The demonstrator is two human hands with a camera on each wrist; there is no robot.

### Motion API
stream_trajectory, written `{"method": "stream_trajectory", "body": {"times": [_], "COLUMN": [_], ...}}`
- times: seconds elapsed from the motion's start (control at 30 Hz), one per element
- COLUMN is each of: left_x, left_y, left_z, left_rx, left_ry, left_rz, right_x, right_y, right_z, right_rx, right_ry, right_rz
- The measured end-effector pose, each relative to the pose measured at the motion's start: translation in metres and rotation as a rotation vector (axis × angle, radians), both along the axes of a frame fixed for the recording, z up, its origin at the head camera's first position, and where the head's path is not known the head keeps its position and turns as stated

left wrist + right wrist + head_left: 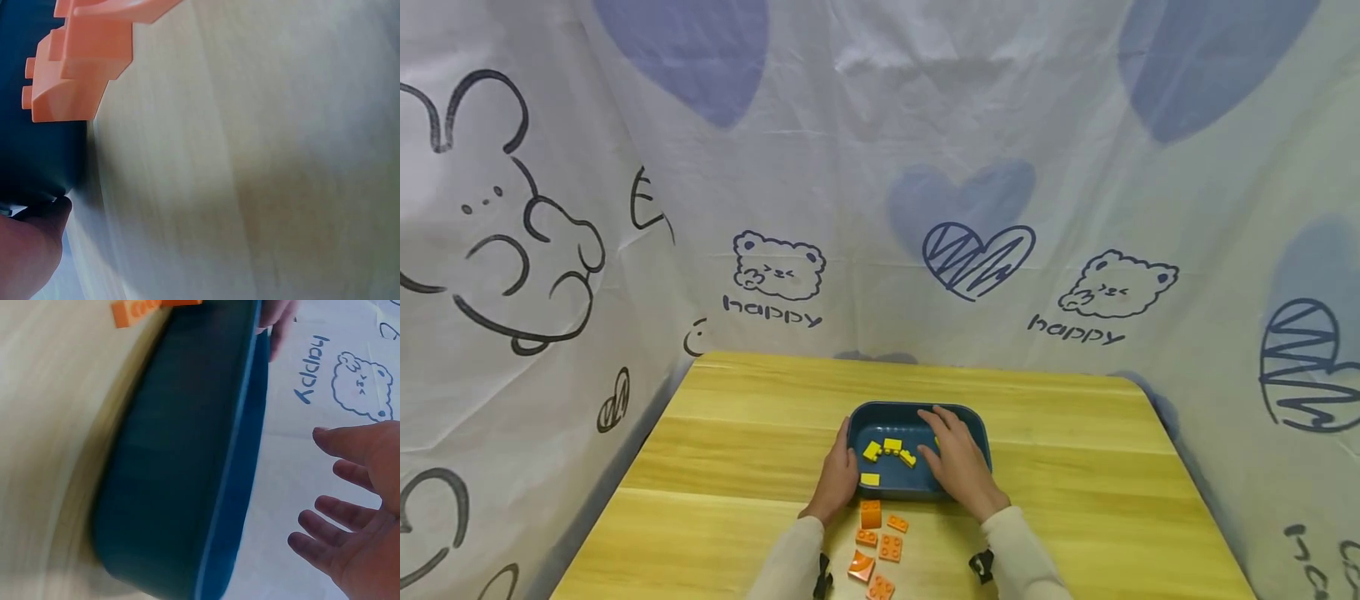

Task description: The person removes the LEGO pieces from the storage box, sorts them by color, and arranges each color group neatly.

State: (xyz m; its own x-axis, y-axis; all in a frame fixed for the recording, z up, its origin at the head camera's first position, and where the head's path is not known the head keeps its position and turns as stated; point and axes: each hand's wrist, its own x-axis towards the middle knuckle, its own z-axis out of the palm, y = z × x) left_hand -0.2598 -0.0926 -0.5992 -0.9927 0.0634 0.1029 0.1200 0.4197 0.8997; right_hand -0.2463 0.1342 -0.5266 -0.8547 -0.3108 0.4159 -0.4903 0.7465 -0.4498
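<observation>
A dark blue rectangular bin (917,493) stands on the table with several yellow toy bricks (892,446) on its floor. Against the bin's left wall rests my left hand (839,473), its fingers fairly straight along the outside. In the left wrist view, a digit of that hand (31,247) lies at the bin's dark wall. My right hand (958,462) hovers over the right part of the bin, fingers spread, holding nothing, as the right wrist view also shows. It partly hides a yellow piece beneath it.
Several orange toy bricks (891,547) lie on the wooden table (737,433) between the forearms, just in front of the bin. One orange block (870,514) sits close to its near wall. A white printed cloth (865,192) hangs behind the table and at both sides.
</observation>
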Motion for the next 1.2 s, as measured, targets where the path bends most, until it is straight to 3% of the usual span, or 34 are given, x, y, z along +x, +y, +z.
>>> {"method": "stream_trajectory", "body": {"times": [0.2, 0.5, 0.83, 1.2], "left_x": [0.001, 0.004, 0.001, 0.0], "left_y": [0.001, 0.0, 0.0, 0.001], "left_z": [-0.002, -0.001, -0.001, 0.0], "left_rx": [0.011, 0.013, 0.011, 0.001], "left_ry": [-0.009, -0.005, -0.029, -0.02], "left_rz": [-0.004, -0.009, 0.005, 0.004], "right_x": [-0.001, -0.002, -0.012, -0.023], "right_y": [0.002, 0.003, 0.005, 0.009], "right_z": [0.002, -0.009, -0.016, -0.03], "right_rx": [-0.006, 0.018, 0.021, 0.04], "right_ry": [-0.032, -0.099, -0.11, -0.228], "right_rz": [-0.007, -0.032, -0.029, -0.063]}}
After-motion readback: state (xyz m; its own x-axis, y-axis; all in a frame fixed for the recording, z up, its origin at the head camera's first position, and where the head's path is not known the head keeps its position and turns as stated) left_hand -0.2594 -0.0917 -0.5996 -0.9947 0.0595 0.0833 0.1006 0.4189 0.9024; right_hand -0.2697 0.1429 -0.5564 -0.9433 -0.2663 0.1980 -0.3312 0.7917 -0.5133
